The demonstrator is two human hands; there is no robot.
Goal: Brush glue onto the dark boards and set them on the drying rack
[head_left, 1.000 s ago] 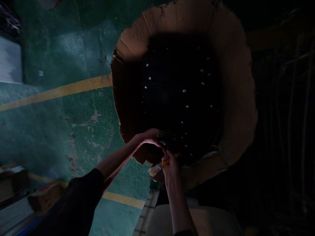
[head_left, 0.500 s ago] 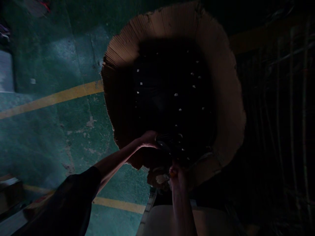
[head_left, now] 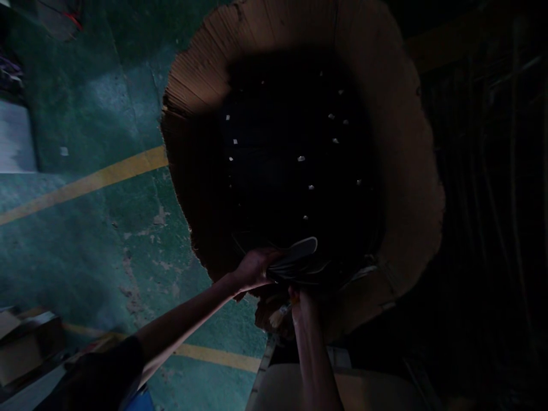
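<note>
My left hand (head_left: 256,268) is closed on a bundle of dark flat strips (head_left: 295,265) near the front inside of a large cardboard box (head_left: 405,200). One strip has a rounded, pale-edged end, like a sole; their exact kind is too dark to tell. Below it, at the box's near rim, my right hand (head_left: 303,302) is closed around a paintbrush (head_left: 277,317). Its pale bristles point down and left, with a bit of orange handle showing at the fingers. My right fingertips are close under the bundle; whether they touch it I cannot tell.
Small white bits (head_left: 301,158) dot the black inside of the box, whose rim is torn. Green floor (head_left: 98,257) with yellow lines lies to the left. Cartons (head_left: 25,348) stand at lower left, and a beige rounded surface (head_left: 278,388) is nearest me.
The dark bundle has turned and spread, so its pale-edged end now shows. My left hand has come slightly down and left. The brush bristles show more clearly, and the view has shifted closer.
</note>
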